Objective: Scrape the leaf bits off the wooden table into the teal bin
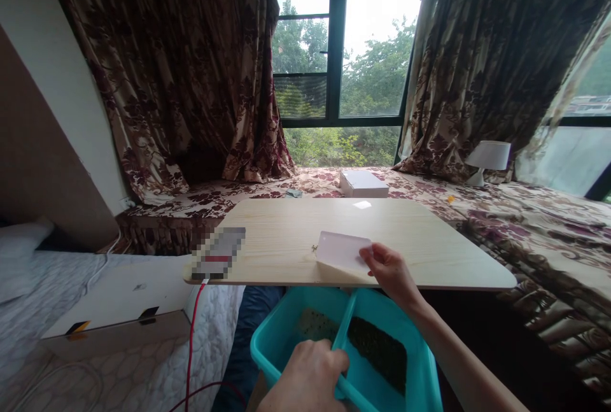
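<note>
A thin white card (341,251) is pinched at its right end between the thumb and fingers of my right hand (389,265), tilted just over the wooden tabletop (277,227). Small dark crumbs (314,248) lie by the card's left edge. Below the table's near edge is a teal bin (270,351) split in two by a central bar. My left hand (310,370) is closed around that bar; some of its fingers are hidden. Specks of debris (317,326) sit in the left compartment, and a dark, rough slab (382,351) lies in the right one.
At the table's left end lies a blurred-out device (219,253) with a red cable (191,329). A white box (128,300) rests on the bed. Behind the table, a smaller white box (364,184) and a lamp (489,156) stand on the patterned window seat.
</note>
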Demonstrator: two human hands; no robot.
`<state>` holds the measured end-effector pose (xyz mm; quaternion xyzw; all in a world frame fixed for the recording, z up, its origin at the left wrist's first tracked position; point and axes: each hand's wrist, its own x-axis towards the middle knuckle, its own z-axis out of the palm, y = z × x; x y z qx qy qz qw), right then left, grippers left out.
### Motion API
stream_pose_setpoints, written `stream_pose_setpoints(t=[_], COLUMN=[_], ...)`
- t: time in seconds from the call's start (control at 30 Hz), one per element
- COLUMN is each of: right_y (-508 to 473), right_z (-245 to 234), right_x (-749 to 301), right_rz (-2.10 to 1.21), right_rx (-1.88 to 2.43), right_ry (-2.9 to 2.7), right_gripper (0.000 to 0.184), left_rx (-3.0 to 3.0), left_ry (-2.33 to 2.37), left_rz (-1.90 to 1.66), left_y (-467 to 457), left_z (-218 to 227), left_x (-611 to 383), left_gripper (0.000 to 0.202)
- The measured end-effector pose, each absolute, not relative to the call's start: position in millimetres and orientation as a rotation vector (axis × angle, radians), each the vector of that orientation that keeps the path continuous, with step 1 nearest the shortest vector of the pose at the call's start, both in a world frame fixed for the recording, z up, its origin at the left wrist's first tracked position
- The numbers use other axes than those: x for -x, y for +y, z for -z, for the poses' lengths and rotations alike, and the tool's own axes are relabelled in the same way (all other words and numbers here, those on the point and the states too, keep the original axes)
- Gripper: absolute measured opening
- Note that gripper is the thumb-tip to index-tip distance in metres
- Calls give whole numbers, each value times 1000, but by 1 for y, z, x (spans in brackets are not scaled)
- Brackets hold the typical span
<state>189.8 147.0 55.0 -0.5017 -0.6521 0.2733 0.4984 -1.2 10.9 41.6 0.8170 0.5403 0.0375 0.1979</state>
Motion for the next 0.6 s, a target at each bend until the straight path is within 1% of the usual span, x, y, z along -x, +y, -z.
stream_pose_setpoints(t=[0.43, 0.6], right_y=[132, 115], right_z=[-58, -71], right_x=[-200, -197], right_rz=[-781, -857], right_rx=[1233, 1233], right_ry=[-1519, -1591], right_gripper=[34, 33], left_rx=[-2272, -2281], left_ry=[1489, 1500], left_rz=[-97, -95], left_y=[12, 12], left_z=[-40, -37], left_x=[2, 3], left_gripper=[25, 27])
